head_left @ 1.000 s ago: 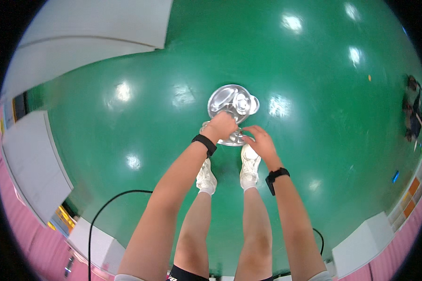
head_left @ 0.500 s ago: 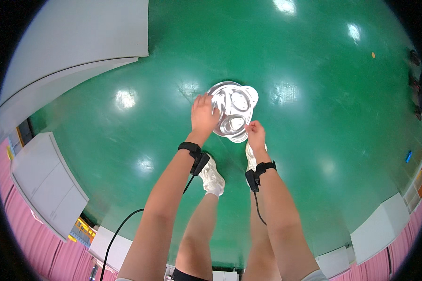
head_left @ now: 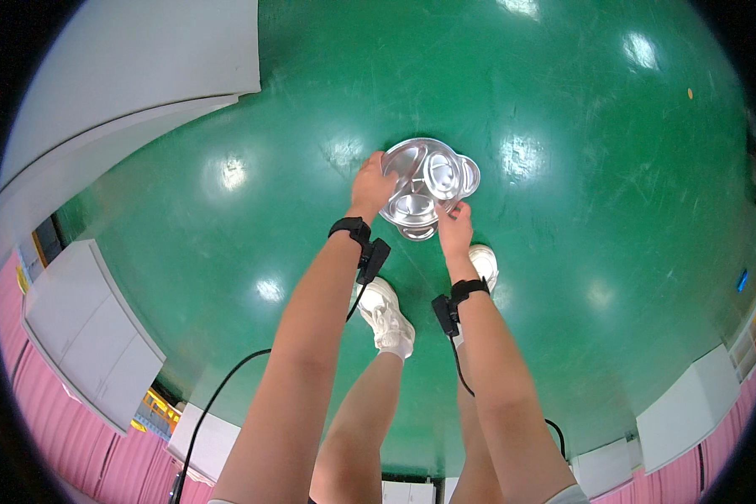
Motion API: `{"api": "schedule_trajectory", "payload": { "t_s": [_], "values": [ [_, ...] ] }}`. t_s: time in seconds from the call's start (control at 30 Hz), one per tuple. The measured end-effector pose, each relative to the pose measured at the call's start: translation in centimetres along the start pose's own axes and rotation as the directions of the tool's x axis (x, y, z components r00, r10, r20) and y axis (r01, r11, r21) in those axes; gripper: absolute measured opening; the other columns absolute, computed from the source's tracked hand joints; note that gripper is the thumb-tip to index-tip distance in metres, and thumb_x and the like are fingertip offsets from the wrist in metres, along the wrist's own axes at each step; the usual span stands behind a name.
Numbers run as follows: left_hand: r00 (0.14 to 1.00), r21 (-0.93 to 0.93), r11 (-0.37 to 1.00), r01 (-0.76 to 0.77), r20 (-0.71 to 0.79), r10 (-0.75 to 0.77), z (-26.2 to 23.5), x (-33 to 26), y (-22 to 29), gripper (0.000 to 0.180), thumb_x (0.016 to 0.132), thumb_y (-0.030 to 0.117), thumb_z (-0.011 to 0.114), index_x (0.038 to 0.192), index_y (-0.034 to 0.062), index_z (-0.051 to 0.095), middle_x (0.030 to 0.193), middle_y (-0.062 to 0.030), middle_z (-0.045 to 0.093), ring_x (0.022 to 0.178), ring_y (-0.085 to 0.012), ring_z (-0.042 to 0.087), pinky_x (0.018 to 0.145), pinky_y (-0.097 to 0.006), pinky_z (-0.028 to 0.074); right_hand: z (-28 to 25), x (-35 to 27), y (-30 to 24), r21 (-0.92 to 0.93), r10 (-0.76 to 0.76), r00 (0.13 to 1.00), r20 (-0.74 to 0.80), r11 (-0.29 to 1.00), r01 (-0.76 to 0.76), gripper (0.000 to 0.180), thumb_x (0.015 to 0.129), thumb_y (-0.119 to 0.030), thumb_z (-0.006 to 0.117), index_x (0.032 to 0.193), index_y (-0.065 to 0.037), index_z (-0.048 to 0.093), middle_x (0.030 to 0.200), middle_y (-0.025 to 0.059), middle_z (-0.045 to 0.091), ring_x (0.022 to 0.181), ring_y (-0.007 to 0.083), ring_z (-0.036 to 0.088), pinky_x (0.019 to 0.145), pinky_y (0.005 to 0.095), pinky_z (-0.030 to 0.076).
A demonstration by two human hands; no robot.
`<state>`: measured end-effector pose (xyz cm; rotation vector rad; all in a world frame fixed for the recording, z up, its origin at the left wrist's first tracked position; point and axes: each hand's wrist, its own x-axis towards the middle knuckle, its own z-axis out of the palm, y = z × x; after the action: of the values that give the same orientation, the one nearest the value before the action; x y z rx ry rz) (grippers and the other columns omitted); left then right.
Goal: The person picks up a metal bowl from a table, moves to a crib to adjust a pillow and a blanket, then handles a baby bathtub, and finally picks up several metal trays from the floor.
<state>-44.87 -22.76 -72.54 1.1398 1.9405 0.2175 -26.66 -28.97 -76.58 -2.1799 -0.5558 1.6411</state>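
Metal tray (head_left: 418, 186) is held by left hand (head_left: 371, 186) and right hand (head_left: 455, 232).

No lettering, label, number or sign can be read anywhere in this downward-looking view.

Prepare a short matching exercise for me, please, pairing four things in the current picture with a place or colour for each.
Column one
1. Left hand
2. Floor
3. Right hand
4. Divided tray

Column two
A. Silvery, lying between the two hands
B. At the lower right edge of the silvery piece
C. Green, with bright light reflections
D. At the left edge of the silvery piece

Right pairs: 1-D, 2-C, 3-B, 4-A
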Motion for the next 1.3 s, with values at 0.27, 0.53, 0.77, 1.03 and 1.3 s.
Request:
{"api": "schedule_trajectory", "payload": {
  "t_s": [0.27, 0.53, 0.77, 1.03, 1.3],
  "values": [
    [0.986, -0.105, 0.992, -0.064, 0.147, 0.079, -6.5, -11.7, 4.3, 0.028, 0.071, 0.018, 0.057, 0.09, 0.0023, 0.044, 0.075, -0.022, 0.056, 0.071, -0.0406, 0.056, 0.061, -0.046, 0.044, -7.0, -8.1, -3.6, -0.221, -0.166, 0.986, 0.018, 0.961, 0.166, 0.035, 0.072, -0.023, 0.066, 0.091, 0.0, 0.048, 0.08, 0.0108, 0.054, 0.073, 0.0194, 0.051, 0.066, 0.0327, 0.043],
    [0.959, 0.035, 0.996, 0.087, 0.269, -0.093, -16.3, -32.2, 23.4, 0.041, 0.069, 0.041, 0.056, 0.069, 0.0008, 0.061, 0.068, -0.0198, 0.059, 0.067, -0.0346, 0.059, 0.061, -0.043, 0.046, -26.4, -27.6, -20.3, -0.295, -0.208, 0.911, 0.356, 0.9, 0.321, 0.027, 0.076, -0.024, 0.064, 0.092, -0.004, 0.055, 0.083, 0.0066, 0.061, 0.076, 0.0148, 0.056, 0.069, 0.0297, 0.046],
    [0.949, -0.264, 0.946, -0.19, 0.198, 0.246, -26.4, -28.5, 41.1, 0.032, 0.064, 0.028, 0.065, 0.063, -0.0032, 0.063, 0.054, -0.0115, 0.06, 0.05, -0.0188, 0.06, 0.051, -0.033, 0.048, -36.1, -31.3, -41.6, -0.366, -0.35, 0.888, 0.298, 0.818, 0.445, 0.036, 0.076, -0.029, 0.064, 0.101, -0.004, 0.058, 0.08, 0.0064, 0.062, 0.071, 0.0123, 0.058, 0.068, 0.0252, 0.046],
    [0.953, -0.821, 0.567, 0.073, 0.225, 0.203, -39.5, -15.2, 55.0, 0.014, 0.069, 0.0, 0.058, 0.075, -0.0122, 0.056, 0.071, -0.0149, 0.058, 0.06, -0.0249, 0.06, 0.052, -0.034, 0.052, -47.1, -28.6, -59.4, 0.091, -0.535, 0.845, 0.0, 0.842, 0.532, 0.032, 0.078, -0.027, 0.061, 0.098, -0.002, 0.059, 0.082, 0.0043, 0.063, 0.073, 0.0125, 0.058, 0.067, 0.0267, 0.046],
    [0.998, -0.716, 0.695, -0.06, -0.044, 0.04, -47.1, 4.1, 53.4, 0.026, 0.077, 0.023, 0.053, 0.081, -0.0026, 0.059, 0.073, -0.0092, 0.057, 0.06, -0.0183, 0.051, 0.048, -0.034, 0.041, -57.8, -23.9, -44.6, -0.592, -0.194, 0.901, -0.387, 0.802, -0.081, 0.04, 0.074, -0.041, 0.05, 0.092, -0.008, 0.063, 0.096, 0.0149, 0.061, 0.092, 0.0345, 0.056, 0.079, 0.0418, 0.045]
  ]
}}
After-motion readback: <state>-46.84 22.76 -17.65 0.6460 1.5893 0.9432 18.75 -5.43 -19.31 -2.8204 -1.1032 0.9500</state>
